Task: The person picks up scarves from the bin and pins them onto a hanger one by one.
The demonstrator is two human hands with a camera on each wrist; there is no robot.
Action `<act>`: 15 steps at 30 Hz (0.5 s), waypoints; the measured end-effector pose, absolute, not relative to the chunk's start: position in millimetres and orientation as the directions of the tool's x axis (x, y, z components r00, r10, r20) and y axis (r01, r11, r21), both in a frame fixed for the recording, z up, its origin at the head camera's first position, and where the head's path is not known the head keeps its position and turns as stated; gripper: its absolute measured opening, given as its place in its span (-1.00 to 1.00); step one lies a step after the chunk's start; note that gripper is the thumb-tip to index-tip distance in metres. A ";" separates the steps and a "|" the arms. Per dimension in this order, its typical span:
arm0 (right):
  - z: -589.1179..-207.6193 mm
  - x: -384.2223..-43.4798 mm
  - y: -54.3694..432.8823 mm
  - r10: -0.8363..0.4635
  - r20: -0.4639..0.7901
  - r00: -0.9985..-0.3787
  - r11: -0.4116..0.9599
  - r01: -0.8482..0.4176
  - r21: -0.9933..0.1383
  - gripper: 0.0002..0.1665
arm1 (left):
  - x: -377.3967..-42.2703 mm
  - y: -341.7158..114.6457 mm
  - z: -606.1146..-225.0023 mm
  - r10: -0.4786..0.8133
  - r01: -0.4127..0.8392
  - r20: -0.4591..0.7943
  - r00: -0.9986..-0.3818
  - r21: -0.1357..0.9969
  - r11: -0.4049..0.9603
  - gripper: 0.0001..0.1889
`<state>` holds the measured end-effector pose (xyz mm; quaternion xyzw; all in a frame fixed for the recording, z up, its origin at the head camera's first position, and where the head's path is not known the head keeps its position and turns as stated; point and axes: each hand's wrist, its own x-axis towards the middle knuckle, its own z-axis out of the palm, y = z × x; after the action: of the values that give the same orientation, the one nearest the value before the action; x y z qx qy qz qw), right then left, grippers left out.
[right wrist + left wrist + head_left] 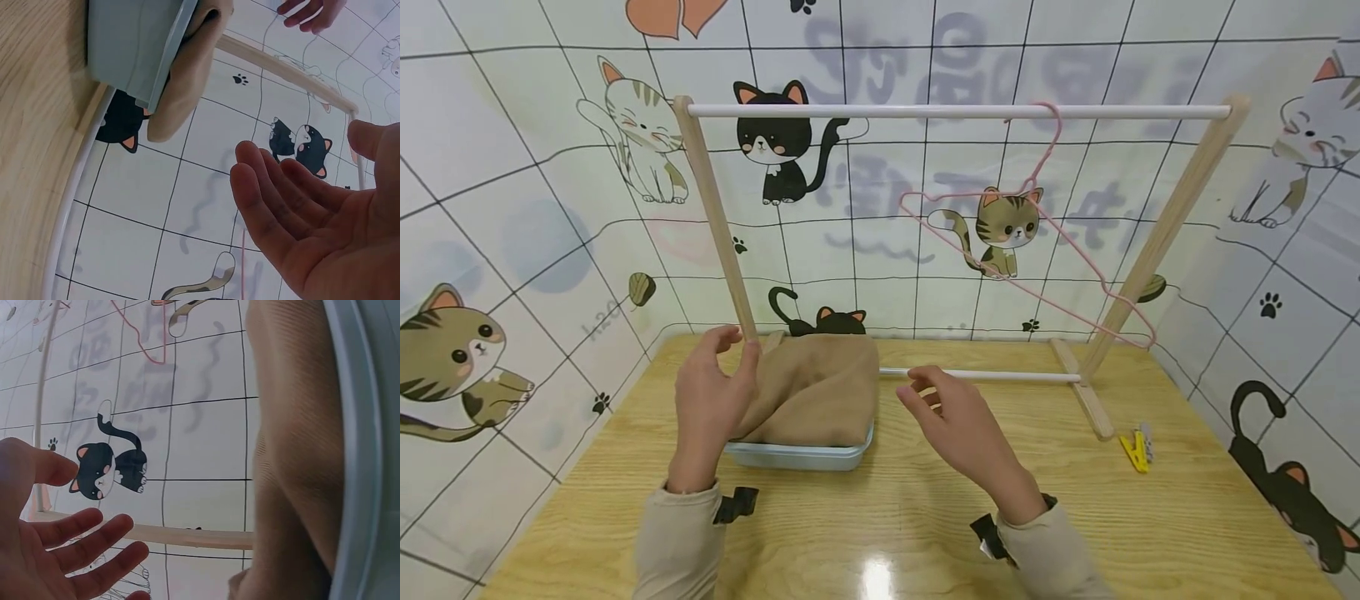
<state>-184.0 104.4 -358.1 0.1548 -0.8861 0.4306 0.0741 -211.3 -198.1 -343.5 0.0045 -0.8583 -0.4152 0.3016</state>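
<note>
A folded brown cloth (820, 392) lies heaped in a pale blue tray (805, 457) on the table's left side. My left hand (711, 396) hovers at the cloth's left edge, fingers loosely bent and holding nothing; the left wrist view shows a gap between the fingers (94, 537) and the cloth (294, 444). To the right of the tray, my right hand (958, 429) is in the air, its relaxed fingers pointing toward the cloth. Nothing is in its palm (331, 231) in the right wrist view. A pink hanger (1037, 292) hangs from the white rod (865, 111).
A wooden rack with slanted posts (1165, 237) stands at the back, its foot (1084, 392) on the table (1150, 533). Yellow and grey clothespins (1138, 450) lie on the right. A cat-patterned sheet (895, 250) covers the walls behind.
</note>
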 end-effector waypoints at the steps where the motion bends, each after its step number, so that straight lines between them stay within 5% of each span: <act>1: -360.1 -186.0 102.5 -0.210 0.255 -0.944 0.579 -0.331 -0.745 -0.36 | -212.9 -199.2 -345.3 -0.265 0.230 0.504 -0.822 0.719 0.656 -0.60; 15: -391.0 -209.6 82.7 -0.192 0.166 -0.967 0.617 -0.250 -0.746 -0.48 | -230.9 -210.2 -363.5 -0.221 0.088 0.388 -0.895 0.640 0.764 -0.44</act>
<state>-209.6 82.7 -391.0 0.1230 -0.8984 0.4201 0.0349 -230.9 -210.2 -363.5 0.0365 -0.9113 -0.3419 0.2266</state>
